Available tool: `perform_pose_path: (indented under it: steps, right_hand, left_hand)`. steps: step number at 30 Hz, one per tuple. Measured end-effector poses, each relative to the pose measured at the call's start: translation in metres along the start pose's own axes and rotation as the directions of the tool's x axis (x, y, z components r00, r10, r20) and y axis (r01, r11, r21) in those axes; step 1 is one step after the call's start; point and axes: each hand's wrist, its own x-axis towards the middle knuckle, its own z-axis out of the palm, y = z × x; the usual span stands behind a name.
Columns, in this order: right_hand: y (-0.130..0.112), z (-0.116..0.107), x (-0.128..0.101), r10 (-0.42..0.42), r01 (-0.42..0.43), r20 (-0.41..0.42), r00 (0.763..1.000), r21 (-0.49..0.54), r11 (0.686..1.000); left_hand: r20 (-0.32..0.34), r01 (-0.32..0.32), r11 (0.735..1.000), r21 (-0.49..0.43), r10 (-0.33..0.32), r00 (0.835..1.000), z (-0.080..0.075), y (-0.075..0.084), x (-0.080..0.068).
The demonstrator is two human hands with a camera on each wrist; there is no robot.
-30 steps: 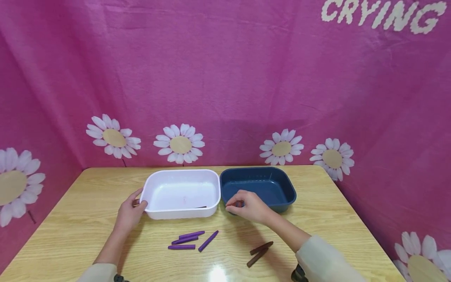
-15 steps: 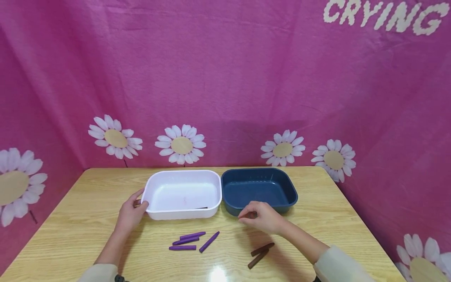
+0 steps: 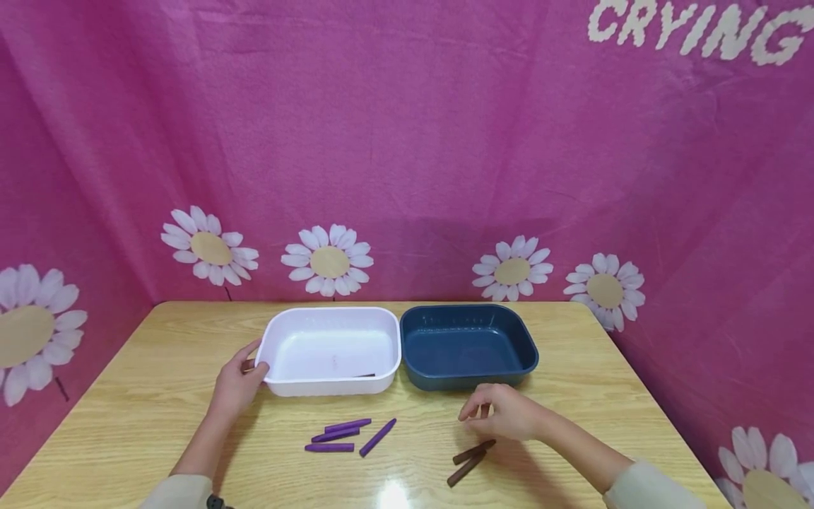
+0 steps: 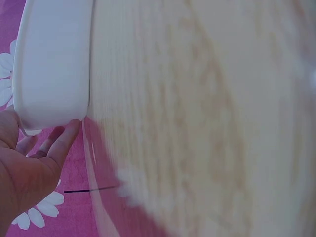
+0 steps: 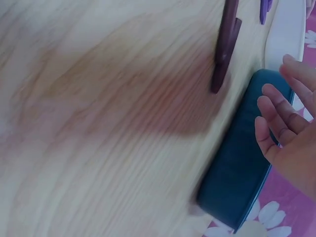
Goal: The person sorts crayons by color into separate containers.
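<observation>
My left hand rests against the left front corner of the white tray, thumb by the rim; in the left wrist view its straight fingers touch the white tray wall. My right hand hovers over the table, fingers relaxed and holding nothing, just in front of the blue tray and above two brown crayons. In the right wrist view the right hand's fingers spread beside the blue tray, with the brown crayons ahead. A dark crayon lies inside the white tray.
Several purple crayons lie on the wooden table in front of the white tray. A small brown thing shows by my left fingers. A pink flowered cloth hangs behind and beside the table.
My right hand has drawn back from the blue tray's front rim, moving right and toward me to just above the brown crayons. The left hand has stayed at the white tray.
</observation>
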Motion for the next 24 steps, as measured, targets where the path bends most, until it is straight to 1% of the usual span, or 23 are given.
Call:
perform_pose_path:
  steps: [7, 11, 19, 24]
  right_hand:
    - [0.013, 0.001, -0.013, -0.031, 0.032, 0.028, 0.999, -0.032, 0.999]
    - [0.019, 0.002, -0.019, -0.061, 0.062, 0.037, 0.997, -0.027, 0.998]
    - [0.028, 0.008, -0.026, -0.002, 0.000, 0.045, 0.999, 0.051, 0.999]
    - [0.033, 0.014, -0.026, -0.010, 0.009, 0.040, 0.999, 0.030, 1.000]
  left_hand:
    - [-0.024, 0.004, 1.000, 0.003, -0.004, 1.000, 0.002, -0.001, 0.000]
    - [-0.011, 0.000, 1.000, 0.000, 0.000, 1.000, 0.001, 0.000, 0.000]
    - [-0.004, 0.002, 1.000, 0.014, -0.002, 1.000, 0.000, 0.001, 0.000]
    - [0.000, -0.001, 1.000, 0.016, 0.001, 1.000, 0.000, -0.001, 0.001]
